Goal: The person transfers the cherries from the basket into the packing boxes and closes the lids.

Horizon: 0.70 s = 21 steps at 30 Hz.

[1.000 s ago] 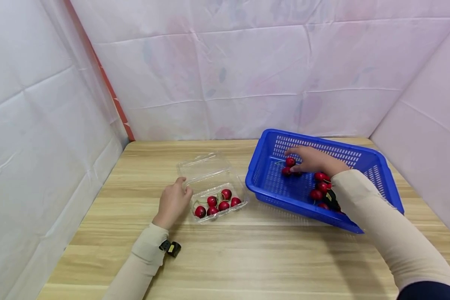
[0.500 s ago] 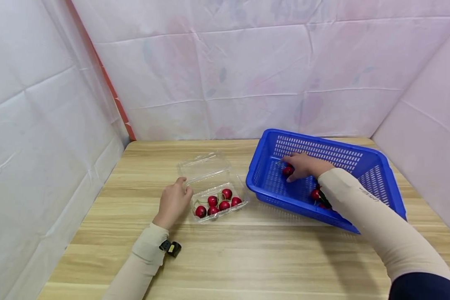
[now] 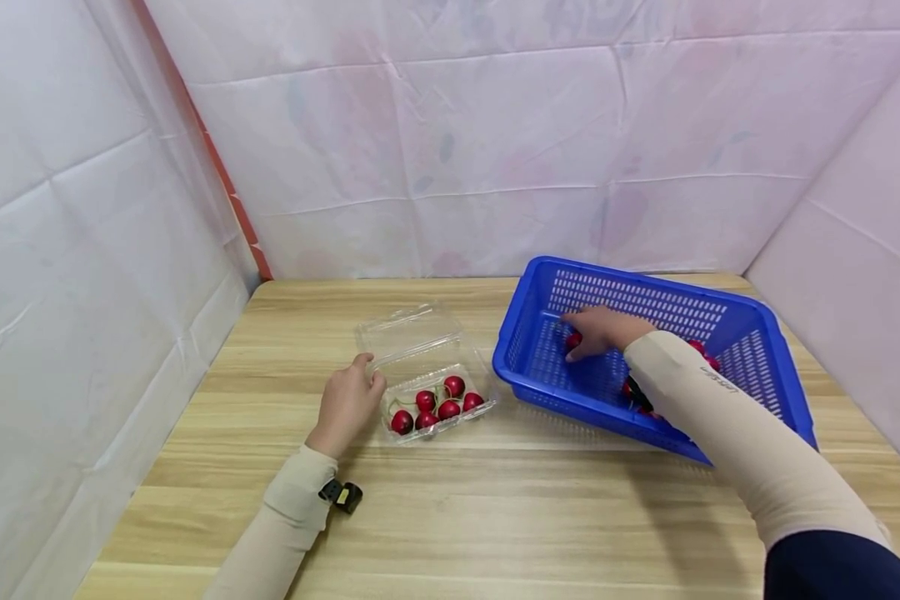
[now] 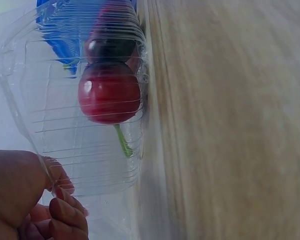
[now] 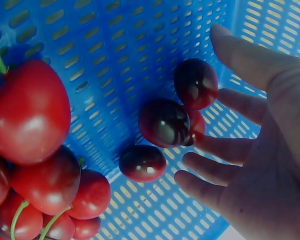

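My left hand pinches the edge of a clear plastic clamshell box between thumb and fingers. The lid lies folded back, and several red cherries with green stems sit in the tray. Inside the blue basket, my right hand reaches low at the left end. Its fingers are spread, and the right wrist view shows fingertips right at a few dark red cherries, none gripped. The head view hides most of these behind the hand.
More cherries lie heaped in the basket, partly covered by the right sleeve in the head view. The basket stands right of the box on the wooden table. White sheeting rises behind the table and at both sides.
My right hand has moved slightly left and down around the cherries, covering more of them, and its forearm has swung left. The left hand and the box have stayed put.
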Each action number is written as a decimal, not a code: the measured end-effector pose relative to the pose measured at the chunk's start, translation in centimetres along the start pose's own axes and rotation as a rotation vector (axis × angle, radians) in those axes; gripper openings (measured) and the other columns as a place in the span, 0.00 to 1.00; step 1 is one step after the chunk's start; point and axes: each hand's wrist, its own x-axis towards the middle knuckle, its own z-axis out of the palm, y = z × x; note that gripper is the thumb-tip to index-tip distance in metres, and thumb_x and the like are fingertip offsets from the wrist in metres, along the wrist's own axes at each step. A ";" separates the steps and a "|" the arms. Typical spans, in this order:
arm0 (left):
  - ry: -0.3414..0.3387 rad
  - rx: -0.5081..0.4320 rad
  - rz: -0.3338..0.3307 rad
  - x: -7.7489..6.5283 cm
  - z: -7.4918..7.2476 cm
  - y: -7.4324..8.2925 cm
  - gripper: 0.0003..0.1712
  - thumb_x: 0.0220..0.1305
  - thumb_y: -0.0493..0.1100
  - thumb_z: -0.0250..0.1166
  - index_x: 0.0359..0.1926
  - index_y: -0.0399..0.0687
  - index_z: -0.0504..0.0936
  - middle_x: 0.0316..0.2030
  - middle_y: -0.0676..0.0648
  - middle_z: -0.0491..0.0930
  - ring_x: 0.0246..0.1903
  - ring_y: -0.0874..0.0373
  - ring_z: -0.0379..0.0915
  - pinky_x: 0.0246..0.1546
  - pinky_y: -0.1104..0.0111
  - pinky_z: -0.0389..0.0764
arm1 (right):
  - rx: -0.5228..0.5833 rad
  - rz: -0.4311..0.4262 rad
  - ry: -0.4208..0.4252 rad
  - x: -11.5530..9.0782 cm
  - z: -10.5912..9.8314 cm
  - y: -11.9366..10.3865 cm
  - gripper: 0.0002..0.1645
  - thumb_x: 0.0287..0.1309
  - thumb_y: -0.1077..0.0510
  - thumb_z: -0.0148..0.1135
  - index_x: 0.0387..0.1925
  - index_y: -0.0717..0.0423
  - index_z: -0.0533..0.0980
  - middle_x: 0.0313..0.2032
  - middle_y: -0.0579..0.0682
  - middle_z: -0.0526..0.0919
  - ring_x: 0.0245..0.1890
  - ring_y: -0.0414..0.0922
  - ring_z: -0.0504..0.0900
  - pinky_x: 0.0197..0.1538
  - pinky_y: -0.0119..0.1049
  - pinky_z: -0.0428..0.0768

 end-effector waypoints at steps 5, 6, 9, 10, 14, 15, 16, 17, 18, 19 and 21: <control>0.001 -0.021 0.007 0.0 0.3 0.2 0.22 0.63 0.37 0.54 0.56 0.29 0.74 0.07 0.53 0.60 0.07 0.64 0.51 0.08 0.74 0.55 | -0.036 -0.041 -0.003 0.1 0.4 0.2 0.36 0.51 0.59 0.71 0.61 0.66 0.69 0.50 0.65 0.78 0.50 0.60 0.76 0.56 0.57 0.74; 0.004 -0.022 0.008 0.0 0.4 0.3 0.22 0.63 0.38 0.54 0.56 0.29 0.74 0.07 0.53 0.60 0.07 0.64 0.51 0.07 0.74 0.55 | -0.044 -0.050 -0.002 0.1 0.4 0.3 0.36 0.50 0.60 0.71 0.60 0.66 0.70 0.48 0.64 0.79 0.48 0.58 0.77 0.55 0.56 0.75; 0.015 -0.013 0.007 0.0 0.4 0.3 0.22 0.63 0.38 0.54 0.55 0.29 0.75 0.07 0.53 0.59 0.07 0.64 0.50 0.07 0.73 0.55 | -0.073 -0.076 0.008 0.2 0.6 0.4 0.34 0.46 0.62 0.73 0.57 0.65 0.73 0.44 0.61 0.81 0.43 0.55 0.79 0.51 0.53 0.78; 0.017 -0.010 0.006 0.0 0.4 0.3 0.22 0.63 0.38 0.54 0.55 0.29 0.75 0.07 0.53 0.59 0.07 0.63 0.50 0.08 0.73 0.54 | -0.077 -0.085 0.012 0.2 0.7 0.4 0.33 0.46 0.62 0.73 0.56 0.65 0.73 0.44 0.61 0.81 0.42 0.54 0.79 0.50 0.52 0.78; 0.012 -0.006 0.009 0.0 0.5 0.2 0.22 0.63 0.38 0.54 0.56 0.29 0.75 0.07 0.54 0.58 0.07 0.64 0.50 0.08 0.73 0.54 | -0.064 -0.082 0.009 0.2 0.8 0.3 0.32 0.46 0.62 0.73 0.55 0.64 0.74 0.44 0.60 0.81 0.42 0.54 0.79 0.50 0.52 0.78; 0.011 -0.008 0.008 0.0 0.5 0.2 0.22 0.63 0.38 0.54 0.56 0.29 0.75 0.07 0.54 0.58 0.07 0.64 0.50 0.08 0.73 0.54 | -0.059 -0.083 0.008 0.2 0.9 0.3 0.32 0.46 0.62 0.73 0.55 0.64 0.74 0.44 0.60 0.81 0.42 0.54 0.79 0.50 0.53 0.78; 0.009 -0.008 0.010 0.0 0.5 0.2 0.22 0.63 0.38 0.53 0.56 0.29 0.75 0.07 0.54 0.59 0.07 0.64 0.50 0.08 0.73 0.55 | -0.053 -0.082 0.006 0.2 0.9 0.3 0.32 0.46 0.62 0.73 0.55 0.64 0.74 0.44 0.60 0.81 0.41 0.54 0.79 0.50 0.52 0.79; 0.008 -0.009 0.011 0.0 0.5 0.2 0.22 0.64 0.38 0.53 0.56 0.29 0.74 0.07 0.54 0.59 0.07 0.64 0.50 0.08 0.73 0.55 | -0.047 -0.080 0.004 0.2 0.9 0.3 0.32 0.47 0.62 0.73 0.55 0.64 0.74 0.44 0.60 0.81 0.41 0.53 0.79 0.50 0.52 0.79; 0.009 -0.008 0.011 0.0 0.5 0.2 0.22 0.64 0.38 0.53 0.56 0.29 0.74 0.07 0.54 0.59 0.07 0.64 0.50 0.08 0.73 0.55 | -0.044 -0.083 0.003 0.2 1.0 0.2 0.32 0.47 0.62 0.73 0.55 0.64 0.74 0.43 0.59 0.81 0.41 0.53 0.79 0.49 0.52 0.79; 0.009 -0.010 0.012 0.1 0.5 0.2 0.22 0.64 0.38 0.54 0.56 0.29 0.74 0.07 0.54 0.59 0.07 0.64 0.50 0.08 0.73 0.56 | -0.042 -0.086 0.001 0.2 1.0 0.2 0.31 0.47 0.62 0.73 0.54 0.64 0.74 0.43 0.59 0.82 0.41 0.52 0.79 0.49 0.51 0.79; 0.011 -0.010 0.015 0.1 0.5 0.2 0.22 0.64 0.38 0.54 0.56 0.29 0.74 0.07 0.54 0.60 0.07 0.64 0.50 0.08 0.72 0.56 | -0.038 -0.094 -0.007 0.2 1.0 0.1 0.28 0.48 0.61 0.73 0.52 0.64 0.75 0.41 0.57 0.82 0.39 0.51 0.79 0.47 0.50 0.80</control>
